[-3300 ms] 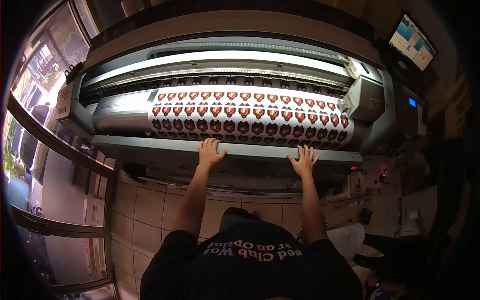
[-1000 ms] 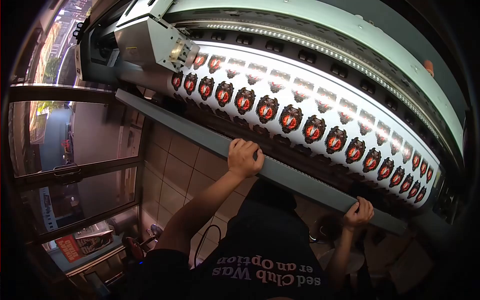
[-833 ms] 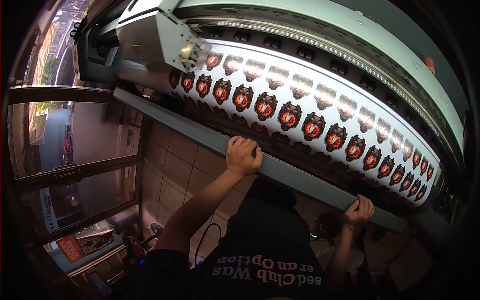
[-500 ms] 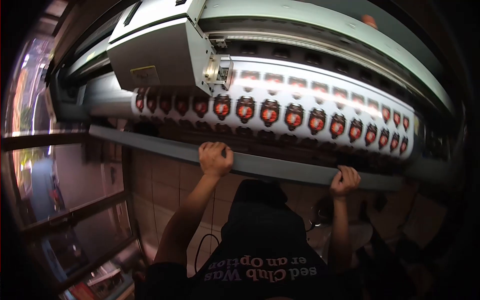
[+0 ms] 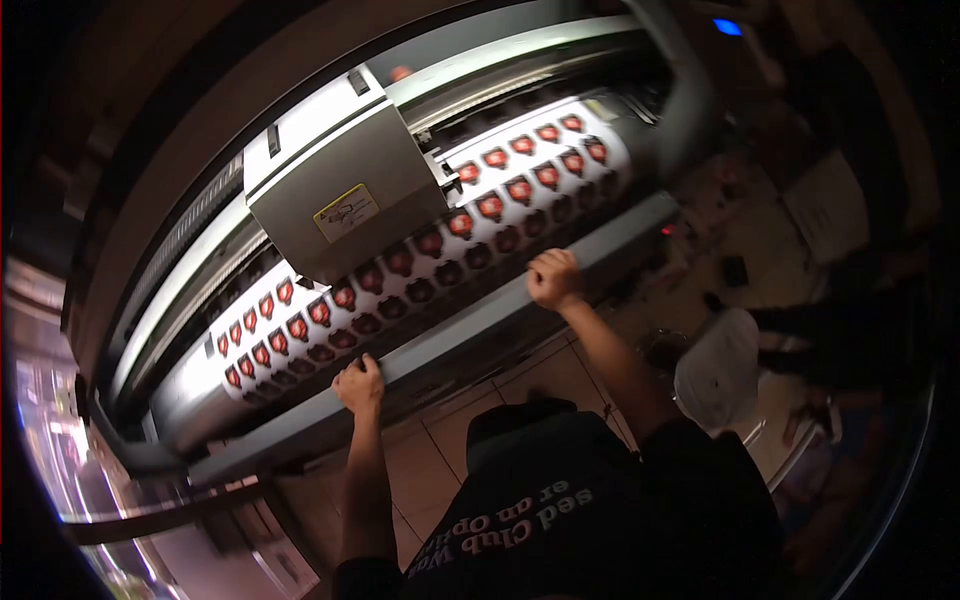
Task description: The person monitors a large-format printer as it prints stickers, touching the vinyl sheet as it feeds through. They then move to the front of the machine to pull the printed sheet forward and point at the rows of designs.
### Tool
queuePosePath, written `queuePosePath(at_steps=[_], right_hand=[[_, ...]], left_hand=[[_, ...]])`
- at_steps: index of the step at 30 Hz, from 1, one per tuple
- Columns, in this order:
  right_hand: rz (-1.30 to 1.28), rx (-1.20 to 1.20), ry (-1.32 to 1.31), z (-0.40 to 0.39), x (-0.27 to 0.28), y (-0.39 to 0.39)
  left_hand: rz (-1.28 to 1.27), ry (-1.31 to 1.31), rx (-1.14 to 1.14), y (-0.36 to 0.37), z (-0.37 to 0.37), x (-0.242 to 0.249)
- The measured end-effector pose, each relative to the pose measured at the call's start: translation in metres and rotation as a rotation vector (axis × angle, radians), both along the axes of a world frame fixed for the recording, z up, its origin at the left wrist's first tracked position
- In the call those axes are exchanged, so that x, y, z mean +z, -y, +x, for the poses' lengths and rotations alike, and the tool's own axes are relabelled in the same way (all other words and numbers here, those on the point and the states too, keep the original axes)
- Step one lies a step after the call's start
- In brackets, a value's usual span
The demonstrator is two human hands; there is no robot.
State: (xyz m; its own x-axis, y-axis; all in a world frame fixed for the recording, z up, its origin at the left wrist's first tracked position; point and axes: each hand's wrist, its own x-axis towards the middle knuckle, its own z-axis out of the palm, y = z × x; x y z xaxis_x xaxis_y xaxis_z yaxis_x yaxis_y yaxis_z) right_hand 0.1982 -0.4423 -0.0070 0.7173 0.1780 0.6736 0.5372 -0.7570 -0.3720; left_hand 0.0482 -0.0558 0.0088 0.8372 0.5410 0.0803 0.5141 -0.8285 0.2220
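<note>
My left hand (image 5: 358,385) is closed over the long grey bar (image 5: 455,330) along the front of a wide-format printer. Farther right, my right hand (image 5: 556,278) also rests on that bar, its fingers curled over the edge. Behind the bar, a white printed sheet (image 5: 590,112) curves down over the platen, bearing rows of repeated red and black emblems. The grey print carriage (image 5: 345,190), with a yellow-edged label on its front, sits over the middle of the sheet and hides part of it.
A rail (image 5: 560,60) runs behind the carriage. At the right is a white rounded thing like a cap (image 5: 718,368), beside dark shapes and another person's hand (image 5: 815,415). A tiled floor (image 5: 470,415) lies below. A small blue screen (image 5: 727,27) glows at upper right.
My view has turned, so the printer now slants up to the right. The carriage has moved right along its rail, over the sheet's middle. Both hands remain on the bar.
</note>
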Motion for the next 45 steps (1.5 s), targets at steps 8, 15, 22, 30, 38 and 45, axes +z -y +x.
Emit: queuePosePath(at_steps=[8,15,22,30,38,45], right_hand=[[-0.139,-0.102,-0.099,-0.010,0.000,0.001],[-0.037,-0.114,-0.134,-0.025,-0.029,-0.007],[-0.144,-0.089,-0.475,-0.083,-0.005,0.003],[-0.188,-0.173,-1.230,-0.309,-0.159,0.030],[0.626,-1.101,-1.538,-0.629,-0.193,-0.020],[1.208,-1.527,-1.408,-0.768,-0.249,-0.201]], left_hand=[[0.046,-0.114,-0.098,-0.013,-0.007,-0.004],[0.053,-0.091,-0.262,-0.042,-0.003,-0.031],[0.138,-0.040,-0.329,-0.040,-0.006,-0.032],[-0.193,-0.061,-0.534,-0.045,-0.014,0.005],[-0.291,-0.099,-1.334,0.049,0.020,-0.004],[-0.329,-0.005,-1.801,0.175,-0.028,0.009]])
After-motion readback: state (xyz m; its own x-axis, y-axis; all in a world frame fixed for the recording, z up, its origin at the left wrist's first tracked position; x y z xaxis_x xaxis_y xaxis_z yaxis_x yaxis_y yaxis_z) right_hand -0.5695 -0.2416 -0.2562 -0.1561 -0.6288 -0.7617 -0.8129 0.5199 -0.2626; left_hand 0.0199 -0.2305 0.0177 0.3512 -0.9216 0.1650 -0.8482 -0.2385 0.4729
